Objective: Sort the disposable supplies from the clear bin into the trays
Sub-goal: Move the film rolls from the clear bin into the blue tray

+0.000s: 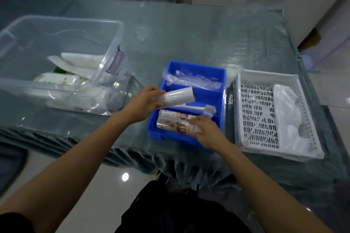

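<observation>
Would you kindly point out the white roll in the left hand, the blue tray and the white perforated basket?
white roll (178,96), head view, middle of its wrapped side.
blue tray (197,65), head view, far rim.
white perforated basket (255,111), head view, bare slotted floor.

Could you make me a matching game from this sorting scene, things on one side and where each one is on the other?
Things:
1. white roll
2. labelled rolls
3. clear plastic bags
4. white cloth-like bundle

Places:
A. far compartment of the blue tray
B. held in the left hand above the blue tray
C. right side of the white basket
D. near compartment of the blue tray, under the right hand

Pairs: 1-B, 2-D, 3-A, 4-C
</observation>
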{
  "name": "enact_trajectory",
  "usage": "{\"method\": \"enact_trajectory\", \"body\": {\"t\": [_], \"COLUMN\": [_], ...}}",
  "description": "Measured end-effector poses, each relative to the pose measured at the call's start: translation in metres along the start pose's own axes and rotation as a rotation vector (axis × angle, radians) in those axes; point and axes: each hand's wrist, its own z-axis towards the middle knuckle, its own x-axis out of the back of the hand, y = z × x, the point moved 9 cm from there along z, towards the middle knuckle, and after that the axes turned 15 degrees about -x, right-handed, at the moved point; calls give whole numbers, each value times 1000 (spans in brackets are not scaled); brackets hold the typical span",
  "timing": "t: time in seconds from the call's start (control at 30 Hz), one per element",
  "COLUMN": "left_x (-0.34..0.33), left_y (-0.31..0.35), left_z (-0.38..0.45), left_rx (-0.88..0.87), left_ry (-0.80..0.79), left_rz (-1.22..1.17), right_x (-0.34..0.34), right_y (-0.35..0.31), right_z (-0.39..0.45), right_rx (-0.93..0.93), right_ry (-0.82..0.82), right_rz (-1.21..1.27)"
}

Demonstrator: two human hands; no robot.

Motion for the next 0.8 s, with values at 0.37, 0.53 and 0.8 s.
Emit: {"method": "enact_trajectory", "body": {"t": [0.37,0.53,0.8], "left_x": [-28,-56,-101], "left_y": [11,30,38], "left_z": [5,16,14], "left_rx": [-69,-175,-203], "left_ry": [-108,-180,-257], "left_rz": [75,158,163], "right_x": [30,50,29], "right_y": [12,33,38], "right_z": [-8,-14,-23], "right_rx": [-36,-109,-75], "right_ry": [174,269,244], "right_rz": [272,523,329]}}
